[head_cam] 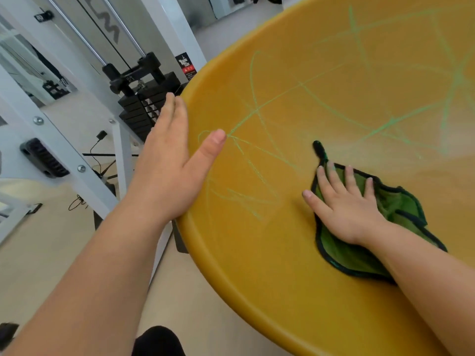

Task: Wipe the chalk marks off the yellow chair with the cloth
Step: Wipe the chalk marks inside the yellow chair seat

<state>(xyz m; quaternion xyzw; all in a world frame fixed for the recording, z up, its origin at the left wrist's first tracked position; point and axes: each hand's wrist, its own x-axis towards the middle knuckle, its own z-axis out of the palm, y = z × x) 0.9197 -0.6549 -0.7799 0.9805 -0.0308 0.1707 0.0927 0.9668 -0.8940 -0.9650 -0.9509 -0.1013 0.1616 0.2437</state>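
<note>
Hands flat: right hand [344, 209] presses black-edged green cloth [397, 205] on smooth yellow chair [334, 80], left hand [167, 170] on rim.

A single head-worn wide-angle camera looks forward and down, close over the yellow chair [257, 253].

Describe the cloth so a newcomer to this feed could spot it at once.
Start with the big yellow chair that fills the right of the view. On its surface, lower right, the right hand presses flat on the cloth. It is green with dark edging, the only fabric there; the green chalk marks nearby are just thin lines.
</note>
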